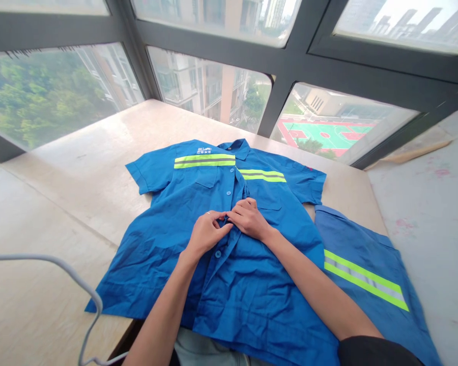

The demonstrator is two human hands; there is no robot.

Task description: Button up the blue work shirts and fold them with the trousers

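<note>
A blue short-sleeved work shirt (168,244) lies front up, its collar at the far side and its hem hanging over the near edge. Yellow-green reflective bands cross the chest. Down the front edge run several buttons; one button (218,254) shows just below my hands. My left hand (208,231) pinches the front edge of the shirt at mid-height, thumb and forefinger together. Against its fingertips, my right hand (248,217) grips the other front edge with bent fingers. What lies right between the fingertips is mostly hidden.
The shirt rests on a pale tabletop (72,168). Folded blue cloth with a reflective band (366,279) lies at the right, beside a flower-patterned wall (435,203). A grey-white cable (72,274) curves in at the lower left. Dark-framed windows (209,33) stand behind.
</note>
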